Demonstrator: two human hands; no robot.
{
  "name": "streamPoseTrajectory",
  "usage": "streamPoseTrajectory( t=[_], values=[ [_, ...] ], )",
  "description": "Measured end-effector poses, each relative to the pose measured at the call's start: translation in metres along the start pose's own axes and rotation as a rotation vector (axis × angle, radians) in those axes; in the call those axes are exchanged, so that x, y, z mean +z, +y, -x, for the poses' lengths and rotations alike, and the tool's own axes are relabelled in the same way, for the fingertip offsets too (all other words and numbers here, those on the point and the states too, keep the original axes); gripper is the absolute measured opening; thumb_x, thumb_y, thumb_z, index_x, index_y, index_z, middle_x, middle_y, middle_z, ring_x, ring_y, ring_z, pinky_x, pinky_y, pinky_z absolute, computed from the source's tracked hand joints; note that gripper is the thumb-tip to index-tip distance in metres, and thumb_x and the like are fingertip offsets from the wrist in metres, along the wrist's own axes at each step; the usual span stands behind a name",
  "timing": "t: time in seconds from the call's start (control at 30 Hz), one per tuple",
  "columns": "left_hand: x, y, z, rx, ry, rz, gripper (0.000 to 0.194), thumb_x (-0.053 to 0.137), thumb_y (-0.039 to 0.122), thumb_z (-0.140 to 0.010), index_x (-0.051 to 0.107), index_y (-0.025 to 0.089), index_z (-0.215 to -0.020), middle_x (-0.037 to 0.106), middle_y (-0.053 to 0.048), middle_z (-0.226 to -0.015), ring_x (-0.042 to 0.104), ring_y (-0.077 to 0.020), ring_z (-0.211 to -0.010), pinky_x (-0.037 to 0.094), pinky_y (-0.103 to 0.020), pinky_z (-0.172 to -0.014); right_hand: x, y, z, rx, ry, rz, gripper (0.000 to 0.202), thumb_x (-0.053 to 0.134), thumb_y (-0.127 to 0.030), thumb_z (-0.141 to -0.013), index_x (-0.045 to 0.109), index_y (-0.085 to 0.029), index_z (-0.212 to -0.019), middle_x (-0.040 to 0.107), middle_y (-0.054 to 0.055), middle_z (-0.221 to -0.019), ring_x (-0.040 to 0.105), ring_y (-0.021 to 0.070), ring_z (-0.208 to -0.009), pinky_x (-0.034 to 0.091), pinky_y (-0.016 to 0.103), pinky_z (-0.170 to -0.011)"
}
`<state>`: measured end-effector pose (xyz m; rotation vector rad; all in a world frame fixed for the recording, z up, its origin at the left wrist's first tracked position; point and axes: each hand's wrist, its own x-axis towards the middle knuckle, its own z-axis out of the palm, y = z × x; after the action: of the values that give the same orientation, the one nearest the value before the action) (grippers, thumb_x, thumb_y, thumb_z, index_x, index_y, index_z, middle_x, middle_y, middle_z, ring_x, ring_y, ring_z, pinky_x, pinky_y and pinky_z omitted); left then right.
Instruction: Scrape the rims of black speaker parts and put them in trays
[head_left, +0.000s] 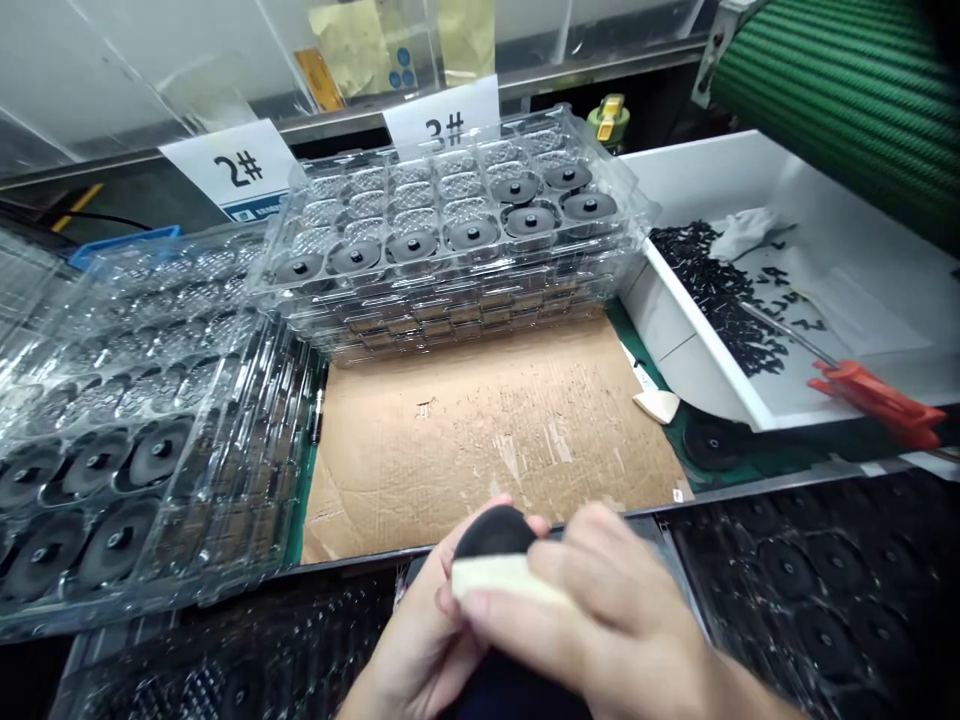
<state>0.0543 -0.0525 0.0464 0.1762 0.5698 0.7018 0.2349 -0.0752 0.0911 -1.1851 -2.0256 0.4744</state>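
At six o'clock in the view, the left hand (pixel 427 630) is curled around a dark black, rounded, smooth piece (pixel 499 525) and holds it up by its edge. The right hand (pixel 615 590) is pinched on a pale yellow, flat block with straight edges (pixel 495 578), thumb on the near side and fingers on the far side. The block lies right against the near side of the black piece, so I cannot see all of that side. The right hand is a bit blurry.

To do this well, I think the left hand should hold snug, so the piece does not turn or slip. The left fingertips should stay off to the side, away from the block. The right hand should keep the block flat and push softly and evenly, since a tipped corner might scratch.

Both hands are close to the near edge of the bench, so a dropped piece could fall off. Moving up toward twelve o'clock, over the flat brown cardboard sheet (pixel 420 470), would be safer. Past it, at twelve o'clock, a stack of clear plastic trays (pixel 450 295) stands well apart from the hands.
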Motion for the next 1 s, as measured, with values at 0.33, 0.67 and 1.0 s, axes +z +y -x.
streamPoseTrajectory(
  t=[0.33, 0.67, 1.0],
  values=[
    [-0.006, -0.004, 0.0, 0.142, 0.152, -0.044, 0.044, 0.067, 0.033, -0.069, 0.059, 0.025, -0.112, 0.059, -0.007, -0.118, 0.053, -0.0213, -0.109, 0.043, -0.028, -0.093, 0.023, 0.028, -0.01, 0.285, -0.001, -0.379, 0.029, 0.046, -0.012, -0.085, 0.059, -0.026, -0.106, 0.064, -0.003, -0.094, 0.057, 0.0101, -0.081, 0.043, 0.024, -0.07],
    [-0.004, 0.001, 0.002, 0.137, 0.088, -0.04, 0.054, 0.069, 0.037, -0.064, 0.056, 0.024, -0.115, 0.054, -0.009, -0.124, 0.05, -0.029, -0.113, 0.041, -0.033, -0.095, 0.075, 0.08, 0.034, 0.574, 0.001, -0.229, 0.027, 0.047, -0.025, -0.085, 0.06, -0.024, -0.108, 0.064, 0.003, -0.1, 0.059, 0.0192, -0.089, 0.046, 0.037, -0.079],
    [-0.002, 0.002, 0.002, 0.192, 0.184, -0.06, 0.051, 0.064, 0.023, -0.074, 0.049, 0.029, -0.122, 0.054, -0.006, -0.124, 0.05, -0.025, -0.113, 0.038, -0.037, -0.099, 0.036, -0.016, -0.022, 0.019, 0.089, -0.181, 0.03, 0.046, -0.007, -0.08, 0.054, -0.013, -0.108, 0.065, 0.003, -0.088, 0.056, 0.0122, -0.072, 0.043, 0.029, -0.069]
  ],
)
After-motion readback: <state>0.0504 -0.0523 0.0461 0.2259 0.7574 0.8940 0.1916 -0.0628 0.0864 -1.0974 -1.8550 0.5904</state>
